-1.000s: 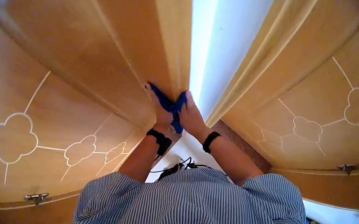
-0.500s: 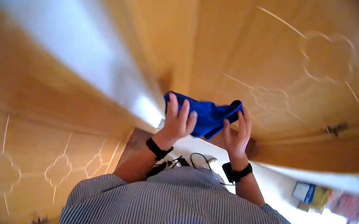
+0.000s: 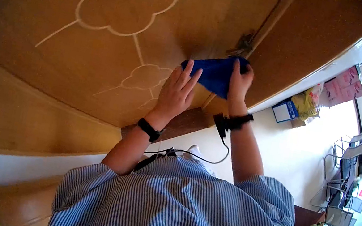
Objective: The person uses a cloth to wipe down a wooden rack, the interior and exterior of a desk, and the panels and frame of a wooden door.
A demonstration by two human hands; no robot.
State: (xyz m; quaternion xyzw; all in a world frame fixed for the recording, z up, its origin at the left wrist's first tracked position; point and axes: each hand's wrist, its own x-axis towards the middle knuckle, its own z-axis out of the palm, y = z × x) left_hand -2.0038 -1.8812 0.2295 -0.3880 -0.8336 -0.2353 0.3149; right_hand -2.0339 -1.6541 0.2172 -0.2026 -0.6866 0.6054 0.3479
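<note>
A dark blue folded cloth [image 3: 213, 75] is stretched between my two hands, close in front of a wooden door [image 3: 56, 58]. My right hand [image 3: 239, 82] grips its right end, thumb on the near side and the other fingers mostly hidden behind it. At the left end, my left hand [image 3: 177, 91] holds the cloth's corner by the fingertips, with the fingers partly apart. Just beyond the right end of the cloth is a dark metal door handle [image 3: 242, 44]. Whether the cloth touches the door I cannot tell.
Both wrists carry black bands, and a black cable [image 3: 227, 152] hangs from the right one. On the pale floor [image 3: 275, 152] at the right stand a blue-and-white box [image 3: 285, 111], a yellow bag [image 3: 307, 104] and pink boxes [image 3: 345, 88]. Several chairs [image 3: 351, 151] stand farther off.
The view has turned from the gap between wooden panels to the panel with the handle. Both hands have carried the blue cloth up towards that handle.
</note>
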